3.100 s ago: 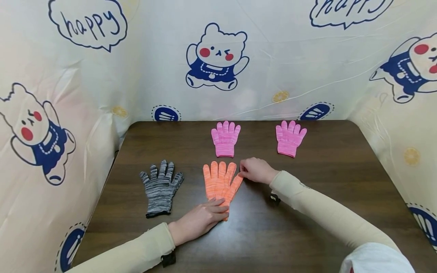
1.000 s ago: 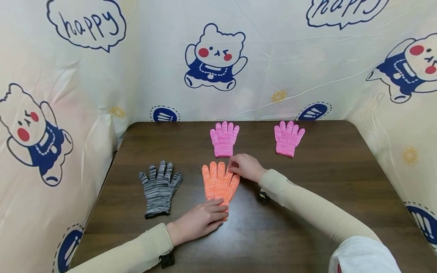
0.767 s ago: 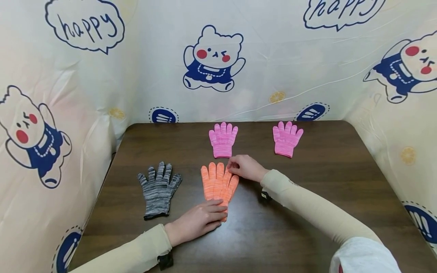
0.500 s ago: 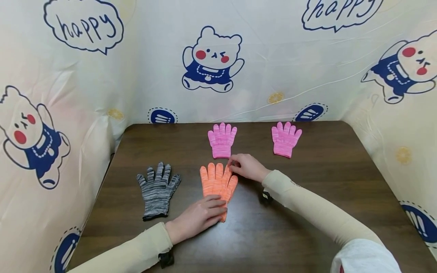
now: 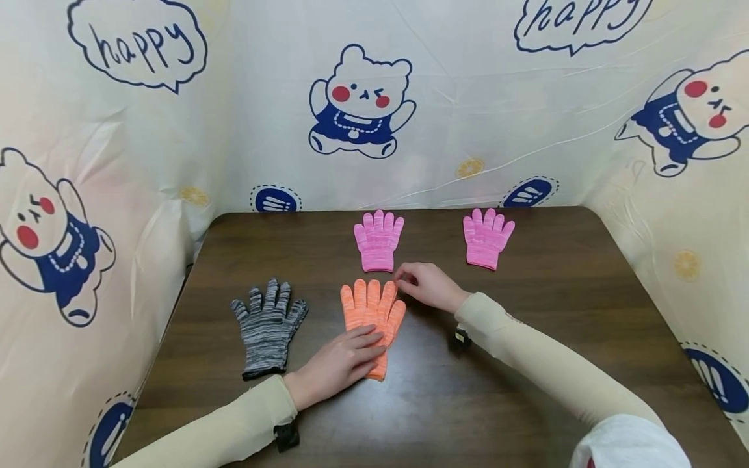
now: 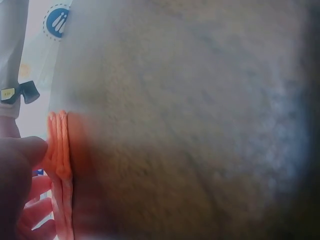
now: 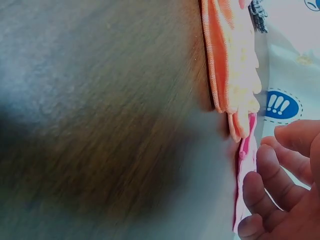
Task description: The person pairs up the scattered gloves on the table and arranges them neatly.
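An orange knit glove (image 5: 364, 311) lies flat mid-table, fingers pointing away. Across its palm and cuff area rests my left hand (image 5: 339, 365), fingers fairly straight. The left wrist view shows the orange glove (image 6: 61, 145) edge-on beside that hand's thumb. My right hand (image 5: 430, 286) hovers by the orange glove's upper right fingertips. In the right wrist view its fingers (image 7: 267, 165) are loosely bent, with nothing between them. To the left lies a grey-and-black striped glove (image 5: 266, 341). Behind are two pink gloves, one (image 5: 379, 242) above the orange one and one (image 5: 487, 240) farther right.
All the gloves lie on a dark brown wooden table (image 5: 526, 403). A pale curtain (image 5: 456, 97) printed with cartoon bears stands around the back and both sides. Dark devices, one (image 5: 287, 437) at the left wrist, are strapped under both wrists.
My right hand went from the orange glove's thumb tip to the neighbouring fingertip, then came slightly away. The orange glove's thumb now lies closer in. My left hand slid slightly up the glove.
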### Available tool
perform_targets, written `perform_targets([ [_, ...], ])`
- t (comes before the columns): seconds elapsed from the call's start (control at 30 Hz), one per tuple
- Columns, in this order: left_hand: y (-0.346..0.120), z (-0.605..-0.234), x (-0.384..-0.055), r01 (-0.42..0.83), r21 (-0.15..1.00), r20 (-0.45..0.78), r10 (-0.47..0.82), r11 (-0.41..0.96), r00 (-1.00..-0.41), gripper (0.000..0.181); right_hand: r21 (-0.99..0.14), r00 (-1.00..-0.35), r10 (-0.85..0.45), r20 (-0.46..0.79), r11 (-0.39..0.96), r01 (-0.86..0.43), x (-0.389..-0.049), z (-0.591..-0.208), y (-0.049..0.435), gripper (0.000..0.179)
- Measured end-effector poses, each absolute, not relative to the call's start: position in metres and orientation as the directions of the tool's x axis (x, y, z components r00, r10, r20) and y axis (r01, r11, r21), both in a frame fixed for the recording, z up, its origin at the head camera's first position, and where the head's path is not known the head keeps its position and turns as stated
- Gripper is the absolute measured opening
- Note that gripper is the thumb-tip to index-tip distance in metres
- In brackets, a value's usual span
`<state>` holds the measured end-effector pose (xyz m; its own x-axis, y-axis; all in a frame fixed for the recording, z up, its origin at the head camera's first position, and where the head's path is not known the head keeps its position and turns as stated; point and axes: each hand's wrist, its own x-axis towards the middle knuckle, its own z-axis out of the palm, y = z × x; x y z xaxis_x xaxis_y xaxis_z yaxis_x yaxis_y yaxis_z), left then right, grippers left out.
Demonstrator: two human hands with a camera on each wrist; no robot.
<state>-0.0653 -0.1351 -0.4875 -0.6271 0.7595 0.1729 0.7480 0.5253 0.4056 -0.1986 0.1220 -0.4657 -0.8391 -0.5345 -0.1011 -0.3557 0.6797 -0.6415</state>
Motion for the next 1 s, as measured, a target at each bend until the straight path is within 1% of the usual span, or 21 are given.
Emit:
perform_targets([
  [0.27,-0.140,-0.488,-0.066,0.754,0.395,0.185,0.759,0.524,-0.624,0.037,-0.627,-0.843,-0.530,-0.097,0.690,-0.362,-0.197,-0.464,0.129,0.016],
  [0.57,-0.154,-0.487,-0.066,0.725,0.425,0.158,0.744,0.542,-0.649,0.040,-0.617,-0.849,-0.514,-0.123,0.710,-0.340,-0.196,-0.463,0.132,0.015],
  [0.83,-0.168,-0.488,-0.064,0.709,0.417,0.147,0.727,0.569,-0.670,0.040,-0.614,-0.842,-0.521,-0.139,0.712,-0.340,-0.195,-0.464,0.134,0.013],
  [1.0,-0.174,-0.486,-0.064,0.701,0.422,0.161,0.714,0.574,-0.681,0.039,-0.617,-0.842,-0.522,-0.137,0.710,-0.340,-0.194,-0.465,0.136,0.011],
])
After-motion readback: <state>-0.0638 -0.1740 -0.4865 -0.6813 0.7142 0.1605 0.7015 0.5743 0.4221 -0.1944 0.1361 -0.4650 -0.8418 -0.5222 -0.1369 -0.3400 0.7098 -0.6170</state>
